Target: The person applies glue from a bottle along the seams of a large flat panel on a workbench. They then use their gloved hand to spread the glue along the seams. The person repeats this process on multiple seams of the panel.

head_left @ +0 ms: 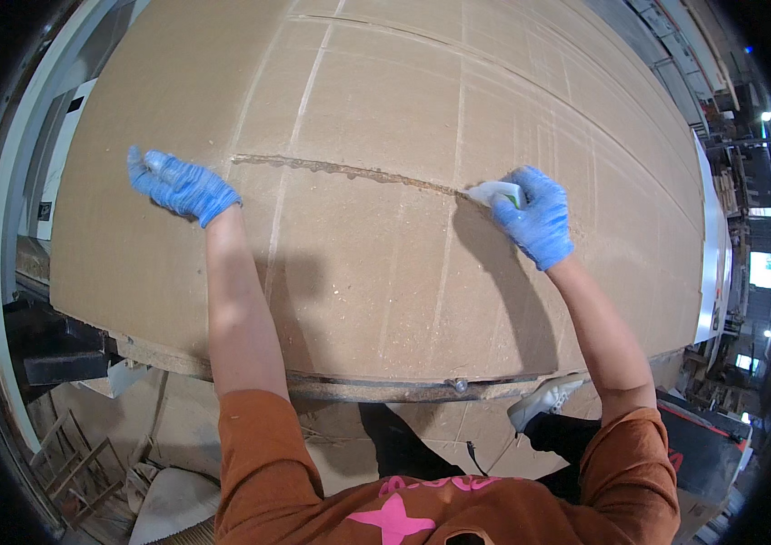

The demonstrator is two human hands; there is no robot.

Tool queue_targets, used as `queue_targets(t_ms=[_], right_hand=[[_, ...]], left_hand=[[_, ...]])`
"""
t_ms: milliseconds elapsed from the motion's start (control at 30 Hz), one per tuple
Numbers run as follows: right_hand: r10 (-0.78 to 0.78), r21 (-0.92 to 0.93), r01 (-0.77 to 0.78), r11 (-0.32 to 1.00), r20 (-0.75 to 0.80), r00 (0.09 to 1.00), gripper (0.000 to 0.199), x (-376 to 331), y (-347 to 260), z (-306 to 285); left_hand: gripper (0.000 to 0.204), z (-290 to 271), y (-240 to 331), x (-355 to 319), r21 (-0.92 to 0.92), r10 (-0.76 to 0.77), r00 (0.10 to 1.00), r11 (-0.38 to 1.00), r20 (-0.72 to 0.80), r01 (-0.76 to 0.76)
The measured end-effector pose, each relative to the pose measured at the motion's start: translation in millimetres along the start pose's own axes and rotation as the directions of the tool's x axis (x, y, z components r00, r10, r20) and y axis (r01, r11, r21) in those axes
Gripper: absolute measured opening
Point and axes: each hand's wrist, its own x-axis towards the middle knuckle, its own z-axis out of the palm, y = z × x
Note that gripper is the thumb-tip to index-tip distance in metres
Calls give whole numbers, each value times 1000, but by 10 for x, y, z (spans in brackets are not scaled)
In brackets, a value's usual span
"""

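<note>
A large brown board (358, 282) lies flat before me, with pale straight lines across it. My right hand (535, 218), in a blue glove, is closed around a small white squeeze bottle (497, 192) with a touch of green. Its narrow tip points left and meets the right end of a thin, rough-edged brown strip (340, 168). Whether that strip is raised or sunken I cannot tell. Left of the strip's other end is my left hand (184, 186), also blue-gloved. Its fingers are stretched out and slightly bent, with nothing visible in them.
Light crumbs are scattered over the board's near half. A worn front edge (385, 389) with a bolt head (460, 385) runs close to my body. A white frame bar (5, 191) rises at the left. Wooden scraps (72, 463) lie on the floor at lower left.
</note>
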Motion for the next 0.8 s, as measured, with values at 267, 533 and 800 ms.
queue_targets(t_ms=[267, 533, 800], right_hand=[[15, 16, -15, 1000, -26, 1000, 17, -53, 10, -67], [70, -21, -71, 997, -24, 997, 18, -175, 192, -185], [86, 126, -73, 989, -100, 991, 23, -239, 450, -289]], left_hand=[[40, -22, 30, 16, 15, -5, 1000, 1000, -6, 5], [41, 4, 179, -40, 10, 22, 1000, 1000, -17, -22], [38, -15, 505, -324, 141, 443, 894, 883, 61, -447]])
